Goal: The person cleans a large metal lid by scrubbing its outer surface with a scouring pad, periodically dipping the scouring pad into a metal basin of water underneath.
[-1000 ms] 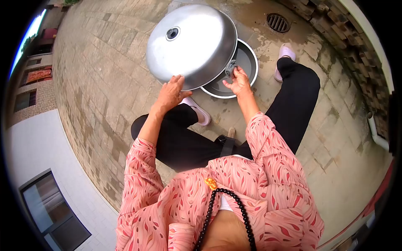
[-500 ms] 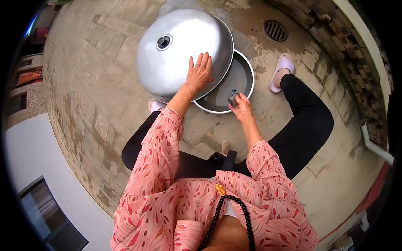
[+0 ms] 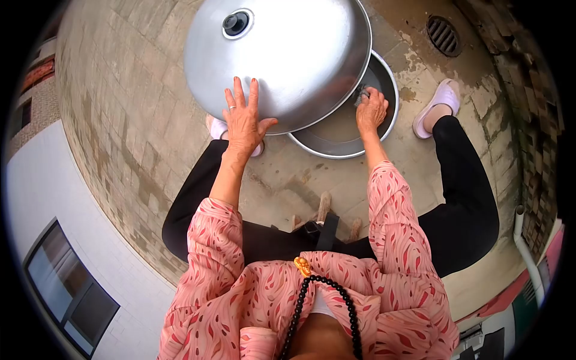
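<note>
A big domed metal lid [image 3: 300, 66] with a black knob [image 3: 236, 24] is tilted over a round metal basin [image 3: 387, 125], covering much of it. Spread across the lid's near left side, my left hand [image 3: 243, 123] has its fingers stretched out. Shallow water [image 3: 336, 127] shows in the uncovered part of the basin. Over that part, my right hand [image 3: 372, 113] is closed on a dark grey scouring pad [image 3: 362, 96], close to the lid's rim. The hand partly hides the pad, and I cannot tell whether the pad touches the lid.
Stone paving [image 3: 120, 102] surrounds the basin, with damp patches. A round drain grate [image 3: 444, 36] lies at upper right. My slippered feet [image 3: 441, 102] stand either side of the basin. A stacked brick edge [image 3: 510, 78] runs along the right.
My left hand has shifted left and down the lid, its fingers spreading. My right hand has turned palm down and carried the scouring pad towards the lid's rim. The whole view has also shifted.
</note>
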Available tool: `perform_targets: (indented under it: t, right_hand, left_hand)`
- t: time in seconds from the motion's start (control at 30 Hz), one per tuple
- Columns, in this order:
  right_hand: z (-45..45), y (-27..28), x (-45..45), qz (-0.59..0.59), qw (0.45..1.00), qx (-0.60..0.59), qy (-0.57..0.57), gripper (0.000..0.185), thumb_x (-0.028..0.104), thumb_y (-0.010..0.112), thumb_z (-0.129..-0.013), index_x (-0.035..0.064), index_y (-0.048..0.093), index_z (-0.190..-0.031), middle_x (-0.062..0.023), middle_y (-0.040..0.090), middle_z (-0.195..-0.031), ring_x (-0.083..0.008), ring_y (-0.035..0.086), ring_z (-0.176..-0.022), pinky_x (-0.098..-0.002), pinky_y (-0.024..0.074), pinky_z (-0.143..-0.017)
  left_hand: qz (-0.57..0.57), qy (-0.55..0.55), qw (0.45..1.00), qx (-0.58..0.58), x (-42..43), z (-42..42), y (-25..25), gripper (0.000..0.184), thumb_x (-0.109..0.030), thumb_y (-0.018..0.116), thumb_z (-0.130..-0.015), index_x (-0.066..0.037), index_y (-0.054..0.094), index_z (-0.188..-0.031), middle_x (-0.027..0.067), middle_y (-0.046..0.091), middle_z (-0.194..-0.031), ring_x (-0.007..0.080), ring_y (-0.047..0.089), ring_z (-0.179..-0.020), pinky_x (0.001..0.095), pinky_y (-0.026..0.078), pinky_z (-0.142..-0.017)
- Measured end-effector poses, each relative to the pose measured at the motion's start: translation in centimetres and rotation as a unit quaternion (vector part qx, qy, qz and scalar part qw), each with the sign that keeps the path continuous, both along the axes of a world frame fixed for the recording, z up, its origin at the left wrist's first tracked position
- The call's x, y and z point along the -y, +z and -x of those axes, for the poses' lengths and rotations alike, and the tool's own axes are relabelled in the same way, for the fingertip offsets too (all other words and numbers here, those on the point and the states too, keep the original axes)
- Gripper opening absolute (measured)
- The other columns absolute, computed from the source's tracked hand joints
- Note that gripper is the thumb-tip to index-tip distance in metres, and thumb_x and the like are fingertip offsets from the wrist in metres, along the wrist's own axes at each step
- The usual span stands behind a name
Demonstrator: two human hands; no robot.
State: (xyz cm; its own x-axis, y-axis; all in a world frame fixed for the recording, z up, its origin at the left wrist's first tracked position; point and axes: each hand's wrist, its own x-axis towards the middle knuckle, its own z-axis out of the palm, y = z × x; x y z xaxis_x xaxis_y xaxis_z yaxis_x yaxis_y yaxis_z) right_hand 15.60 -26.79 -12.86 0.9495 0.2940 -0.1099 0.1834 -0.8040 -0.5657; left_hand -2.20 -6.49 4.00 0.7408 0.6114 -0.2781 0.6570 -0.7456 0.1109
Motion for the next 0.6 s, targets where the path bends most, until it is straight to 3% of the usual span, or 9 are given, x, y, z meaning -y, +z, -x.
perform_targets:
  t: [0.03, 0.13, 0.2, 0.3, 0.37, 0.4, 0.47, 0.53, 0.6]
  right_hand:
    - [-0.3, -0.3, -0.1, 0.033, 0.997, 0.06, 0.027, 0.036, 0.011, 0.072, -0.075, 0.0105, 0.061, -0.109, -0.0108, 0.061, -0.108, -0.0349, 0.054, -0.102, -0.0426, 0.0446, -0.09]
    - [2.3, -1.9, -0.3, 0.138, 0.979, 0.053, 0.14, 0.044, 0.01, 0.075, -0.069, 0.0088, 0.059, -0.11, -0.0126, 0.059, -0.11, -0.035, 0.053, -0.103, -0.0426, 0.0446, -0.089]
    - [3.5, -3.4, 0.3, 0.1, 0.967, -0.006, 0.233, 0.044, 0.008, 0.076, -0.069, 0.0048, 0.06, -0.109, -0.0139, 0.062, -0.103, -0.0332, 0.058, -0.098, -0.0429, 0.0461, -0.086]
    - [3.0, -3.1, 0.3, -0.127, 0.969, -0.203, -0.06, 0.039, 0.009, 0.075, -0.074, 0.0009, 0.061, -0.109, -0.0119, 0.066, -0.095, -0.0279, 0.062, -0.087, -0.0407, 0.0483, -0.081]
    - [0.7, -0.8, 0.4, -0.333, 0.916, -0.166, -0.15, 0.035, 0.012, 0.073, -0.079, -0.0009, 0.062, -0.11, -0.0096, 0.067, -0.089, -0.0239, 0.062, -0.077, -0.0375, 0.0494, -0.076]
    - [-0.7, 4.0, -1.2, -0.356, 0.912, -0.138, -0.147, 0.031, 0.014, 0.07, -0.084, -0.0012, 0.061, -0.109, -0.0084, 0.065, -0.09, -0.0219, 0.059, -0.078, -0.035, 0.0488, -0.078]
    - [-2.6, 10.5, -4.4, -0.274, 0.958, -0.048, -0.062, 0.028, 0.018, 0.065, -0.088, 0.0015, 0.062, -0.11, -0.0117, 0.063, -0.101, -0.0251, 0.06, -0.089, -0.0352, 0.0476, -0.081]
    - [-2.3, 14.0, -8.2, -0.306, 0.95, 0.03, 0.062, 0.026, 0.009, 0.066, -0.086, 0.0029, 0.062, -0.111, -0.0133, 0.061, -0.109, -0.0311, 0.06, -0.103, -0.0383, 0.0471, -0.088]
    - [-1.9, 12.8, -10.5, -0.279, 0.924, 0.094, 0.242, 0.024, 0.004, 0.065, -0.081, 0.0052, 0.064, -0.105, -0.0112, 0.062, -0.112, -0.0309, 0.059, -0.107, -0.0386, 0.0469, -0.094]
  left_hand:
    - [0.012, 0.006, 1.0, 0.006, -0.2, 0.7, -0.9, 0.11, -0.029, 0.087, -0.063, -0.013, 0.022, -0.151, 0.0244, 0.018, -0.154, 0.0557, 0.021, -0.136, 0.0609, 0.037, -0.097]
    - [0.029, 0.012, 0.999, 0.018, -0.7, 1.2, -2.1, 0.109, -0.036, 0.086, -0.064, -0.014, 0.023, -0.15, 0.0254, 0.011, -0.155, 0.0555, 0.021, -0.136, 0.066, 0.035, -0.095]
    - [0.023, 0.017, 0.999, 0.036, -0.7, 0.9, -2.3, 0.108, -0.041, 0.084, -0.066, -0.012, 0.023, -0.15, 0.0264, 0.011, -0.155, 0.055, 0.02, -0.137, 0.0663, 0.033, -0.097]
    - [0.035, 0.019, 0.996, 0.083, -1.1, -1.9, -1.2, 0.105, -0.048, 0.079, -0.07, -0.009, 0.022, -0.15, 0.0281, 0.008, -0.155, 0.0534, 0.014, -0.14, 0.0703, 0.025, -0.099]
    - [0.022, 0.026, 0.993, 0.117, -1.3, -3.5, -0.8, 0.105, -0.047, 0.079, -0.07, -0.01, 0.023, -0.15, 0.0283, 0.007, -0.155, 0.0527, 0.012, -0.141, 0.0724, 0.021, -0.1]
    - [0.035, 0.027, 0.99, 0.136, -1.3, -4.0, -1.0, 0.107, -0.048, 0.079, -0.069, -0.01, 0.021, -0.15, 0.0285, 0.004, -0.156, 0.0528, 0.008, -0.141, 0.0765, 0.017, -0.098]
    - [0.054, 0.032, 0.995, 0.077, -0.8, -4.6, -1.8, 0.109, -0.049, 0.079, -0.069, -0.011, 0.02, -0.151, 0.0284, 0.001, -0.156, 0.0527, 0.005, -0.142, 0.078, 0.016, -0.097]
    - [0.075, 0.037, 0.995, 0.057, -0.7, -5.0, -2.5, 0.111, -0.05, 0.079, -0.068, -0.012, 0.018, -0.152, 0.0279, -0.003, -0.156, 0.0525, 0.001, -0.142, 0.0791, 0.013, -0.096]
    - [0.101, 0.046, 0.991, 0.071, -0.8, -4.7, -2.9, 0.112, -0.051, 0.078, -0.068, -0.014, 0.016, -0.153, 0.0269, -0.007, -0.157, 0.0521, -0.005, -0.142, 0.0799, 0.01, -0.096]
